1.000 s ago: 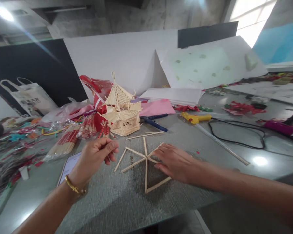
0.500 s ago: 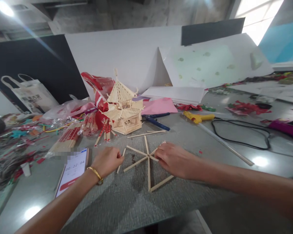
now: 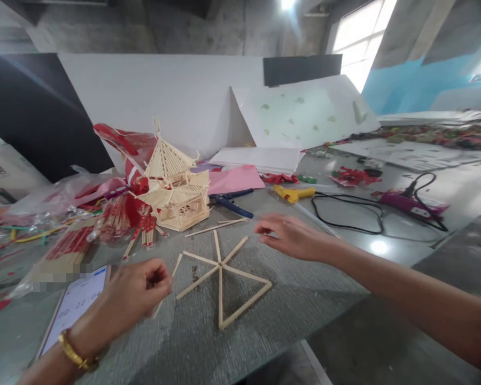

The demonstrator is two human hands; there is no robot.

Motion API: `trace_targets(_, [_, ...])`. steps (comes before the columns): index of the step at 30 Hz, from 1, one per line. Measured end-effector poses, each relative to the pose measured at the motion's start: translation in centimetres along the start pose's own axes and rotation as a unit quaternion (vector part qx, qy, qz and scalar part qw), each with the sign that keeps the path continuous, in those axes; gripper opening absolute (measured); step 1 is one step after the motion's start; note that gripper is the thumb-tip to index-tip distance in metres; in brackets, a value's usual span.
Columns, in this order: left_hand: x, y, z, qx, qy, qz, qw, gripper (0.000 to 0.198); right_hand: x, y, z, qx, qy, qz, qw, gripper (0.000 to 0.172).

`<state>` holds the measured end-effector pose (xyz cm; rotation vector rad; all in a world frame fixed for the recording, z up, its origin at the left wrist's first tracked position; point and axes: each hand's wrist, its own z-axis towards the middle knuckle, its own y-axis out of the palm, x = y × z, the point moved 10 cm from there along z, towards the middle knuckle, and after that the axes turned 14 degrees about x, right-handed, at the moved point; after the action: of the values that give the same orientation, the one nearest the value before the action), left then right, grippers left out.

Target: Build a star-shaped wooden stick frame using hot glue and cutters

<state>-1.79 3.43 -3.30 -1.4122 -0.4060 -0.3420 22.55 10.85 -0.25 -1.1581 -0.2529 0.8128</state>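
Observation:
A flat star of thin wooden sticks [image 3: 220, 266] lies on the grey table [image 3: 192, 342] in front of me, two of its arms joined by a cross stick at the near right. My left hand [image 3: 130, 295], with a gold bracelet on the wrist, is closed in a pinch on a loose wooden stick [image 3: 175, 264] at the star's left edge. My right hand [image 3: 291, 235] hovers just right of the star, fingers stretched out toward the left and nothing in them. A small stick pagoda model [image 3: 176, 187] stands behind the star.
A phone [image 3: 74, 307] lies lit by my left wrist. Red-wrapped stick bundles [image 3: 70, 246] and plastic bags crowd the left. Loose sticks [image 3: 216, 227], blue-handled pliers [image 3: 229, 203], a yellow glue gun [image 3: 292, 192], a black cable [image 3: 347, 214] and a purple tool [image 3: 404, 203] lie behind. The table edge runs near right.
My right hand has lifted off the star and drawn back to the right. My left hand has pulled back toward me, pinching the stick at the star's left. The view has swung to the right.

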Motion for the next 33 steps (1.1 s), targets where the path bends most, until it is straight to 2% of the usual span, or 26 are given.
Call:
trace_targets(4, [1.3,1.6,1.4,-0.013,0.025,-0.077,0.997,0.022,-2.0,3.4,1.2,-0.023,-0.119,0.001,0.993,0.022])
trace_targets(9, [2.4,3.1,1.2,-0.034,0.057,-0.012,0.998,0.024,-3.3,6.0,2.2,-0.03,-0.186,0.008,0.982,0.015])
trace_targets(14, [3.3,4.0,0.5,-0.037,0.105,0.07,0.991,0.016,-3.5,6.6,2.3,-0.019,-0.215,0.014,0.976,0.019])
trace_targets(19, [3.9,4.1,0.5,-0.026,0.148,0.127,0.98,0.013,-3.7,6.8,2.2,-0.016,-0.238,0.025,0.971,0.02])
trace_targets(25, [4.3,3.9,0.7,-0.026,0.167,0.11,0.979,0.011,-4.9,6.6,1.7,-0.021,-0.258,0.04,0.965,0.023])
trace_targets(33, [3.8,4.2,0.7,-0.01,0.173,0.09,0.981,0.011,-5.2,6.6,1.5,-0.021,-0.239,0.063,0.969,0.018])
